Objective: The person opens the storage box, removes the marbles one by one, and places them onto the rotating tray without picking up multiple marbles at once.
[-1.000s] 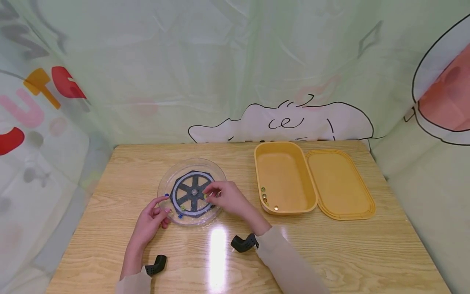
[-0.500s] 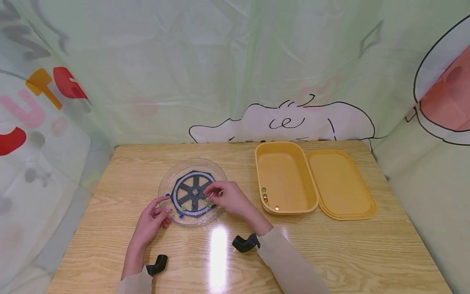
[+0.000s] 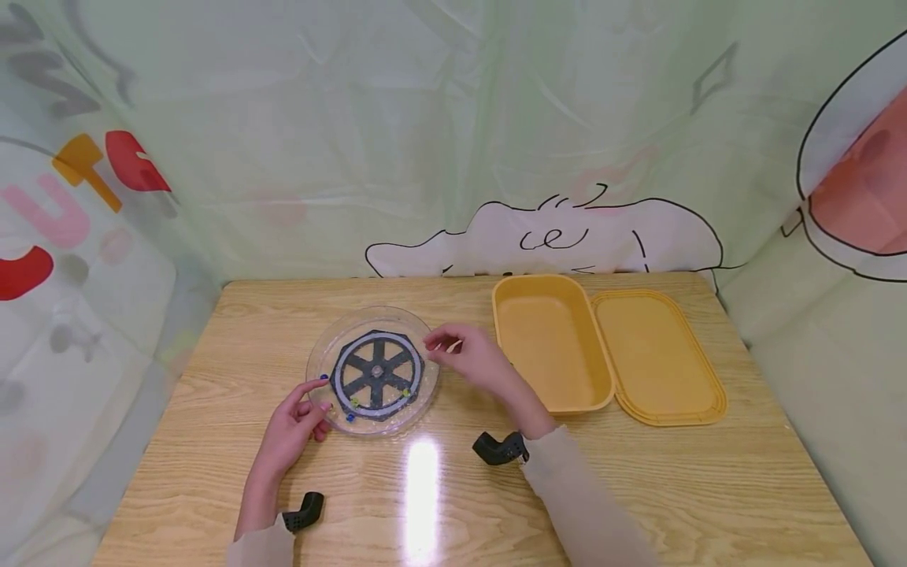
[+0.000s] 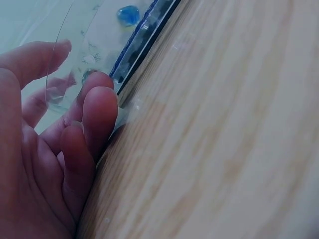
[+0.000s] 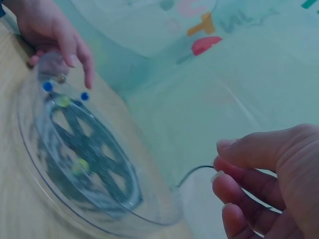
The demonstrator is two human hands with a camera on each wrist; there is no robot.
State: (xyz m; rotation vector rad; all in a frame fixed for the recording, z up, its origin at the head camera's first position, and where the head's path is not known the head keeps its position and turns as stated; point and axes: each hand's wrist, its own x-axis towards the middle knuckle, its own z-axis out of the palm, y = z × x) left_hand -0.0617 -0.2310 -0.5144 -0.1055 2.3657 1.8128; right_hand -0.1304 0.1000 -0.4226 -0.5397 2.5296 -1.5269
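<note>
Clear round dish [image 3: 383, 316], coloured beads [image 3: 406, 392] inside

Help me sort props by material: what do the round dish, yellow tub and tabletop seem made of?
Round dish: clear, glossy glass or plastic; the tabletop shows through. Yellow tub: probably plastic, smooth, evenly coloured, rounded corners. Tabletop: glossy wood or laminate; grain and bright reflection.

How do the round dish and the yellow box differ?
The round dish is clear; the yellow box is opaque. The dish is circular; the box is oblong with rounded corners. The left hand touches the dish, not the box. Both stand open-topped on the table.
</note>
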